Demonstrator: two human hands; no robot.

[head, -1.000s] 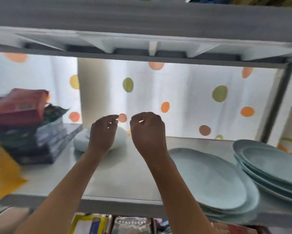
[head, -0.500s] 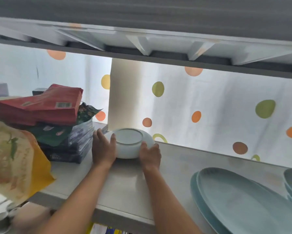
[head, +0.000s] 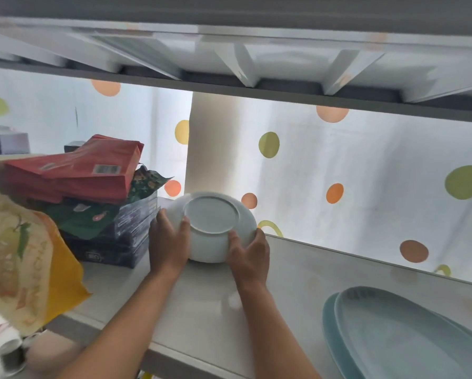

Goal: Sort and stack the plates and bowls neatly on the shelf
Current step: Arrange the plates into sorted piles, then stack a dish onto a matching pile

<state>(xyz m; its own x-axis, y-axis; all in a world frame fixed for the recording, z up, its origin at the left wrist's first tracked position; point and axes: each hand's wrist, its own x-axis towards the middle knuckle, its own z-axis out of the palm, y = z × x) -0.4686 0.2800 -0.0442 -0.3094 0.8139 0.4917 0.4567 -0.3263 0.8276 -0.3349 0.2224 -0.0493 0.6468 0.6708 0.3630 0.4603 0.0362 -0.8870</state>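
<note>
Bowl (head: pixel 211 231) sits upside down at the back of the shelf (head: pixel 297 283), foot ring facing the camera, tilted up toward the viewer; it looks tipped on its near rim, though whether it has left the shelf I cannot tell; left hand (head: pixel 168 242) grips its side at 9 o'clock, thumb up by the foot ring; right hand (head: pixel 248 254) grips at 4 o'clock, fingers curled on the wall; step in hand, as I judge it, is picking up or turning the bowl to sort it; plates (head: pixel 409 337) lie stacked at 4 o'clock from the bowl, well apart, near the shelf's front edge; packets (head: pixel 92 192) piled at 9 o'clock, just beside the left hand; next move likely needs a firm two-handed lift clear of the packets, then a flip upright; placement spot not yet evident.
</note>
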